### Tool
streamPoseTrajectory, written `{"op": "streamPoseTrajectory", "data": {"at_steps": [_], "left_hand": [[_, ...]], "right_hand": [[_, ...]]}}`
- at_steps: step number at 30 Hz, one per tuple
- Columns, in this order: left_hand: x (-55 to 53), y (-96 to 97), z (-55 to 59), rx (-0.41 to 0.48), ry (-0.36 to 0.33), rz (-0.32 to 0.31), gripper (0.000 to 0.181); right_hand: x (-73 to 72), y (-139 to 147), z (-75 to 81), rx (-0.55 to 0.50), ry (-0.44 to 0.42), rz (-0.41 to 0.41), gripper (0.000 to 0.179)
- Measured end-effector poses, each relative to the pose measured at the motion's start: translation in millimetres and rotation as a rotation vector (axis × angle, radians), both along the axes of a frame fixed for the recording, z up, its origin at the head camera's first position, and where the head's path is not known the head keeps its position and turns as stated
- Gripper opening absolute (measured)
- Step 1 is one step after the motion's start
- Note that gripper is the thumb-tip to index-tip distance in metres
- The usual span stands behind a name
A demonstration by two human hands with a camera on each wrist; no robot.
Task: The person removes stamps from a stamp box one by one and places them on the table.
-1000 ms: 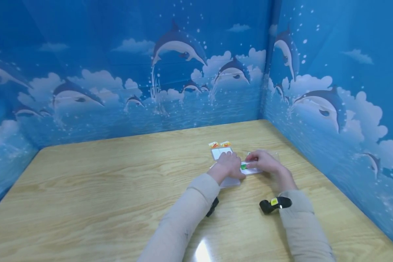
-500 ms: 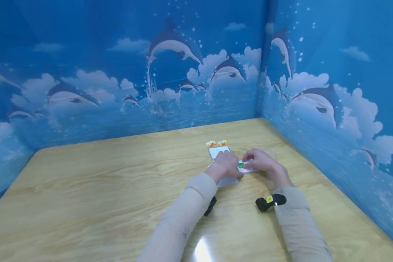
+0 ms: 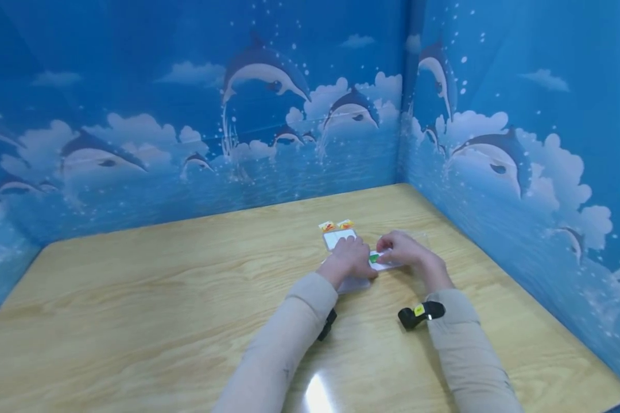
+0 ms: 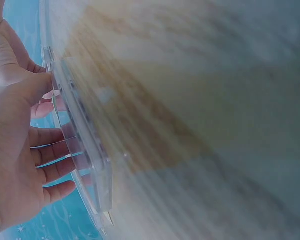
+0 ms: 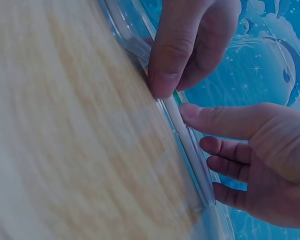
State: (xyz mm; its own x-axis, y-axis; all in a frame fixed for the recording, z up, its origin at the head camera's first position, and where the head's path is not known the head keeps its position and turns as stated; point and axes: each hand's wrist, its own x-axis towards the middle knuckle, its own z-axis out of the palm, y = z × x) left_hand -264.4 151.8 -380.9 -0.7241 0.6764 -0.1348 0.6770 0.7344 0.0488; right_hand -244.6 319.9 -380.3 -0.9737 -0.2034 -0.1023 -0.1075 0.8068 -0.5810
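Observation:
My left hand (image 3: 347, 257) lies across a clear plastic case (image 3: 353, 285) on the table, fingers stretched over it. Its thumb presses at the edge, close to the right hand, as the right wrist view shows. My right hand (image 3: 407, 250) bends its index finger and thumb at a small green piece (image 3: 374, 258), which lies on a white panel (image 3: 387, 266). In the right wrist view the right thumb (image 5: 192, 111) touches the panel's edge, with the other fingers loosely bent below. The green piece is mostly hidden there.
A white card-like panel (image 3: 333, 238) lies beyond the left hand, with two small red-and-yellow pictured pieces (image 3: 336, 226) behind it. Clear plastic (image 3: 418, 236) shows past the right hand. The wooden table (image 3: 160, 298) meets dolphin-printed walls (image 3: 268, 143) at the back and right.
Everything has shifted slightly left in the head view as the camera turns. Both hands keep nearly the same places on the case and by the green piece.

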Motion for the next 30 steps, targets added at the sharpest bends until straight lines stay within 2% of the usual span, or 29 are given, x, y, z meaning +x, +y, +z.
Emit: {"op": "streamPoseTrajectory", "data": {"at_steps": [9, 17, 30], "left_hand": [[1.8, 1.4, 2.4, -0.042, 0.024, -0.002, 0.057], [2.1, 0.1, 1.9, -0.035, 0.016, -0.004, 0.059], [1.9, -1.9, 2.9, -0.038, 0.002, 0.003, 0.060]], "right_hand": [[-3.8, 6.6, -5.0, 0.032, 0.059, 0.042, 0.036], [-6.9, 6.2, -4.6, 0.018, 0.028, 0.053, 0.030], [-14.4, 4.8, -1.5, 0.055, -0.023, 0.052, 0.029]]}}
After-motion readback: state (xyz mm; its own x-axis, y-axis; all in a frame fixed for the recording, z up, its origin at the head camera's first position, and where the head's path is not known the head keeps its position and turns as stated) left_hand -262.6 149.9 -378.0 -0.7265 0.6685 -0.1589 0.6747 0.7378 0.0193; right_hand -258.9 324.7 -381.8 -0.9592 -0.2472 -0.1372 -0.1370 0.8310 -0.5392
